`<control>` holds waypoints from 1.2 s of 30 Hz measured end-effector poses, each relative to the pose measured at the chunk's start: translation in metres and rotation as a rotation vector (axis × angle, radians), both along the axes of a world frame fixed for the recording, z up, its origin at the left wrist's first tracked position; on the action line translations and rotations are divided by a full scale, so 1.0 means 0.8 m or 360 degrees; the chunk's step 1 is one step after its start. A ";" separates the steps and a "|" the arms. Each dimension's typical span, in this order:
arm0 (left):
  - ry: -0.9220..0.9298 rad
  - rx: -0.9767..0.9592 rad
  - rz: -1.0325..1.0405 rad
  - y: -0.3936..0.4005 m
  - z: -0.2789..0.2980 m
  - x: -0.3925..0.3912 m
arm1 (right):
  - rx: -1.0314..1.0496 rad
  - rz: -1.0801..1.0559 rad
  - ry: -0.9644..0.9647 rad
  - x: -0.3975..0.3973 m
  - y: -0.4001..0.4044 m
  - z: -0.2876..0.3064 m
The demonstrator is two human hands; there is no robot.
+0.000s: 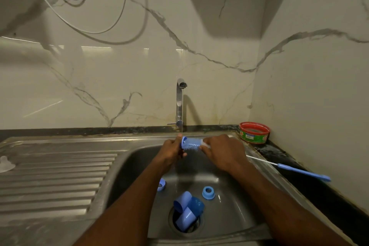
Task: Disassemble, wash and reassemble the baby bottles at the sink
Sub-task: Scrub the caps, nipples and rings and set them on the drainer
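Observation:
A clear baby bottle [190, 143] with a blue end lies sideways under a thin stream from the tap [180, 102]. My left hand [173, 151] grips its blue end. My right hand [223, 153] grips the other end, where something white shows. Down in the sink [235, 201], blue caps [186, 211] lie heaped on the drain. One blue collar ring [208, 192] lies right of them and another [161, 184] shows beside my left forearm. A clear teat [6, 164] sits on the drainboard at far left.
A thin blue-handled brush [289, 169] lies on the sink's right rim and dark counter. A red and green tub [254, 132] stands in the back right corner. The ribbed drainboard [56, 181] spreads to the left. Cables hang on the marble wall above.

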State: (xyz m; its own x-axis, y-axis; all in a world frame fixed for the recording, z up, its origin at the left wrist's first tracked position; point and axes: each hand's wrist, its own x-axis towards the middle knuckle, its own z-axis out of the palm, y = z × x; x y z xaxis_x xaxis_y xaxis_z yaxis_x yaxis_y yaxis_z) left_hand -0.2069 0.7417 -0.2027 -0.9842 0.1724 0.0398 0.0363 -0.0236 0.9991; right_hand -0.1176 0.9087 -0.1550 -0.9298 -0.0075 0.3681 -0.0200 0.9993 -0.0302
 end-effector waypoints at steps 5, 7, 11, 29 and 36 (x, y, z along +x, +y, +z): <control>-0.0018 0.0184 -0.0047 0.006 0.008 0.007 | -0.0022 -0.0142 0.0117 0.007 0.001 -0.001; 0.0100 0.0020 0.0022 0.008 0.005 0.000 | -0.0012 -0.0144 0.0045 0.007 -0.001 0.002; 0.0120 -0.0175 0.0131 0.003 -0.002 -0.011 | -0.0042 0.0001 0.0022 0.001 -0.009 0.004; -0.0046 -0.0150 0.0095 0.011 -0.003 -0.006 | 0.0011 -0.0267 0.0144 -0.006 -0.005 -0.015; 0.0102 -0.0130 0.0291 0.004 -0.005 -0.011 | -0.0099 -0.0047 0.0015 -0.007 -0.021 0.003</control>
State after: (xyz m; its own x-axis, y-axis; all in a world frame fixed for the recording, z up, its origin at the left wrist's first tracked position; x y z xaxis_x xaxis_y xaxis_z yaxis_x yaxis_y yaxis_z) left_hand -0.2159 0.7452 -0.2069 -0.9953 -0.0038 0.0967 0.0962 0.0703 0.9929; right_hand -0.1235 0.8917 -0.1529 -0.9258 0.0433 0.3755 0.0092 0.9957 -0.0922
